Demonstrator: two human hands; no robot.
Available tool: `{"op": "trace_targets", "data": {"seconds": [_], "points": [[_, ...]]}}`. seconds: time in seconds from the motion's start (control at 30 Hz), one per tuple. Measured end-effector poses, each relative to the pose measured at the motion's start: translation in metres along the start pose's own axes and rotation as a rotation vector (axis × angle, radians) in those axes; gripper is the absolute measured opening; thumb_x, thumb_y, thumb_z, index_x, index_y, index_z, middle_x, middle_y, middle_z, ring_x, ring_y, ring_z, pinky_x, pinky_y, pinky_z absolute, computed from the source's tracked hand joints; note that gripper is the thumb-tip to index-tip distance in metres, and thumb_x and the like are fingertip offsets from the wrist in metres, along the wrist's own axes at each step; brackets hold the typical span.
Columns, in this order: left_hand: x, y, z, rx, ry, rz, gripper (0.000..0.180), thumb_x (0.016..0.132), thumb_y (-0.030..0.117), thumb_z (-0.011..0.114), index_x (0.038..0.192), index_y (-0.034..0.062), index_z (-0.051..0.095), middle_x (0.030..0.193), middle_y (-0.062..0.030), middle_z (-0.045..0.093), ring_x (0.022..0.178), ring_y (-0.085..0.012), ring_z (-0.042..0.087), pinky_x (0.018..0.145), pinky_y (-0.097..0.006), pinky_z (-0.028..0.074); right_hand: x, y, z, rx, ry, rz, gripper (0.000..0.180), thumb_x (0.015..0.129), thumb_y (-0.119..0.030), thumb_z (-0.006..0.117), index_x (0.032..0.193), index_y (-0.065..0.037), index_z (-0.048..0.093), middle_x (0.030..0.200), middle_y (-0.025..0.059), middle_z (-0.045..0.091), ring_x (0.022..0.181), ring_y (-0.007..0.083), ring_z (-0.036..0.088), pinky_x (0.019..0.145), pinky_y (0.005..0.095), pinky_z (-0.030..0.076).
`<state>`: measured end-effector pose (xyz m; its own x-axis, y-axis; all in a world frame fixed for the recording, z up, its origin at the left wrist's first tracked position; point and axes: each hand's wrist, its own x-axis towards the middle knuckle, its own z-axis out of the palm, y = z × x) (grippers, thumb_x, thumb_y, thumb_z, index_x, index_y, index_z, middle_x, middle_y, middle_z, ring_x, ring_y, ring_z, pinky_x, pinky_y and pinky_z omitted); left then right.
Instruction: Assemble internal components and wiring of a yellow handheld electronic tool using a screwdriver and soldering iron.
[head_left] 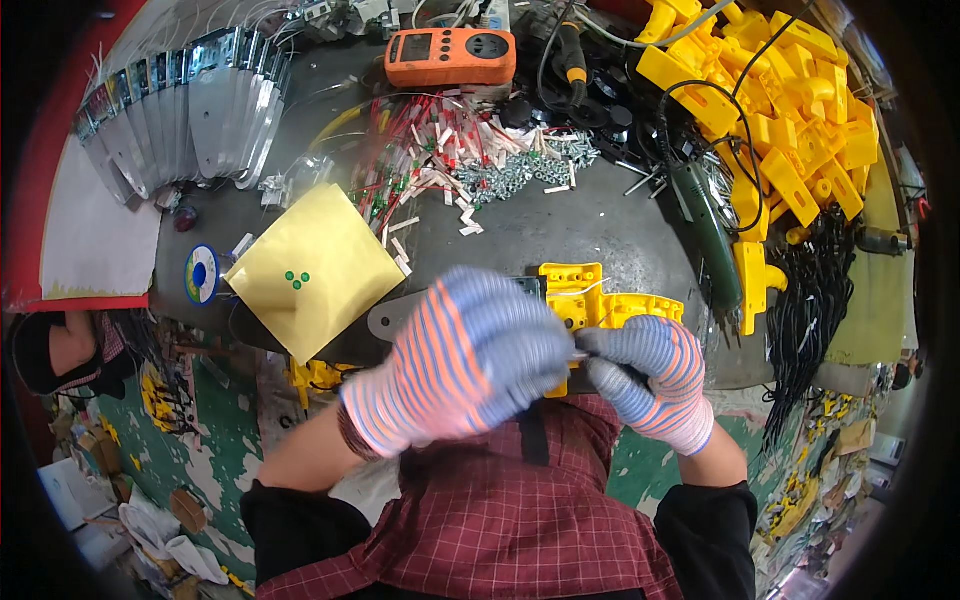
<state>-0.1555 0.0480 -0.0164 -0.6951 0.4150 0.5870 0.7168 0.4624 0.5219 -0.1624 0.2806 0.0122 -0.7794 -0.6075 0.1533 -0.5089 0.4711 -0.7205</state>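
Observation:
Both my hands wear striped knit gloves with grey-blue fingers. My left hand [460,360] lies over the left end of an open yellow plastic housing [640,305], its fingers bent together and a little blurred. My right hand [658,378] has its thumb and fingers drawn together at the housing's near edge. The fingertips of both hands almost meet there, over something tiny that I cannot make out. A flat grey metal plate [384,322] with a rounded end sticks out left from under my left hand. A thin white wire crosses the housing.
A yellow sheet [318,270] with green dots and a solder spool [202,274] lie left. Metal plates [205,110] stand far left. Wired parts, nuts [520,172] and an orange meter [450,57] sit beyond. Rightward are a dark green corded tool [706,235], yellow housings [790,120] and black cables [812,290].

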Motion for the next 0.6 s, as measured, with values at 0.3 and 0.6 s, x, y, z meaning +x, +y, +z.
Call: {"op": "trace_targets", "data": {"seconds": [0.3, 0.6], "points": [[0.088, -0.143, -0.01, 0.911, -0.396, -0.141, 0.034, 0.082, 0.014, 0.064, 0.115, 0.0168, 0.068, 0.109, -0.0105, 0.064, 0.103, -0.0293, 0.06, 0.088, -0.04, 0.05, -0.026, 0.015, 0.007, 0.228, 0.215, 0.08, 0.019, 0.081, -0.012, 0.075, 0.099, -0.007, 0.075, 0.078, 0.0099, 0.071, 0.067, 0.023, 0.069, 0.063, 0.0308, 0.052], [0.115, -0.154, -0.004, 1.022, -0.668, -0.013, 0.03, 0.076, 0.011, 0.069, 0.106, 0.0148, 0.069, 0.105, -0.0108, 0.061, 0.103, -0.0305, 0.059, 0.085, -0.043, 0.049, -0.052, 0.018, 0.005, 0.215, 0.22, 0.179, 0.016, 0.083, -0.007, 0.071, 0.098, -0.003, 0.072, 0.085, 0.0098, 0.073, 0.071, 0.0185, 0.069, 0.067, 0.0289, 0.052]]}}
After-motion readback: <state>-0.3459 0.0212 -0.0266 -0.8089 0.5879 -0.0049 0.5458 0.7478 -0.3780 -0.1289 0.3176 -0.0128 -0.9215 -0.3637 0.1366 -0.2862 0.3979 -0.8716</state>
